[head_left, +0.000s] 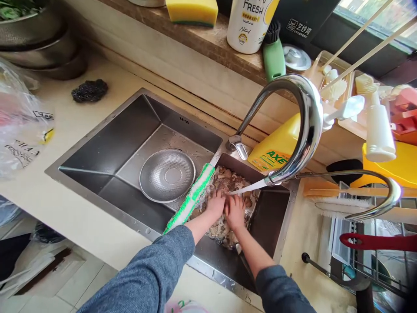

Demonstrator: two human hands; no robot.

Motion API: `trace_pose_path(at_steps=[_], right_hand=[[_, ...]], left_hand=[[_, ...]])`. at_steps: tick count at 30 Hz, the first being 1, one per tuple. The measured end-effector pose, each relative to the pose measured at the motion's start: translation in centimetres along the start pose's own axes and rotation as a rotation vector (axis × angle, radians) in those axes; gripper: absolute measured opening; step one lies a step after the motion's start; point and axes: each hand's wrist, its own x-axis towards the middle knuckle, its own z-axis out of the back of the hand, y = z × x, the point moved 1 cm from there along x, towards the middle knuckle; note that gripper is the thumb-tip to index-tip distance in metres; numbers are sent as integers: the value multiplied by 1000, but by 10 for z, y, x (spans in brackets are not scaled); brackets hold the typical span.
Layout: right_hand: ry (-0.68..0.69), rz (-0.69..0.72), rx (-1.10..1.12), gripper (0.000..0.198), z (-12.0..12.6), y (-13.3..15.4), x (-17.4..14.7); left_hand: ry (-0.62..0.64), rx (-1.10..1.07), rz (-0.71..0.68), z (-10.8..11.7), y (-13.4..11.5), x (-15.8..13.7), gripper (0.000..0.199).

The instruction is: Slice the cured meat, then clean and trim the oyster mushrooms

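Note:
Sliced-looking brown and pale mushrooms [224, 228] lie heaped in water in the right basin [270, 217] of the sink. My left hand [215, 204] is in among them, its fingers curled in and partly hidden. Close beside it, my right hand [235, 211] has its fingers bent down into the mushrooms, fingertips near those of the left hand. From the chrome faucet [312, 126] a stream of water [249, 188] runs onto the heap just above both hands. Exactly which pieces each hand grips is covered by the fingers.
A round perforated metal strainer [167, 176] rests in the left basin [110, 191]. Green-and-white fuzzy cloth [192, 198] covers the divider. Behind the faucet stands a yellow AXE bottle [273, 145]. A dish rack [374, 261] is on the right, a black scrubber [89, 90] on the left counter.

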Motion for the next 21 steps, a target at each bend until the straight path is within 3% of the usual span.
trace_pose_path(at_steps=[2,4,5,7,9,10,12,14,15,17,18,21], right_hand=[[-69,48,28,47,13,1,44],[-71,92,4,56,18,3,81],[-29,156,-16,59,17,3,92],[103,335,-56,60,11,0,97],[171,384,-79,57,5,-11,83],[150,297,-84,57,2,-18,70],[36,-51,-78,60,-2,-28,39],[-41,-375,-45,63,-7,-26,4],[-26,-456,-14,63,-11,-20,-11],[99,-466,63,60,-18,-6,-34],[161,-400,114,57,-19,-1,-40],[139,-256,216,57,-10,-2,-42]], left_hand=[[-49,5,73,2,4,3,70],[80,13,110,-10,9,-1,102],[197,27,67,-19,11,-5,107],[339,73,-118,-35,14,-11,90],[293,122,-264,-40,17,-13,71],[221,134,-272,-40,19,-12,66],[80,124,-158,-36,21,-9,64],[92,74,7,-36,17,-11,65],[140,45,56,-37,13,-14,66],[254,-3,27,-37,3,-20,71],[274,-20,-47,-35,-1,-22,73],[162,-22,-222,-22,-3,-22,72]])
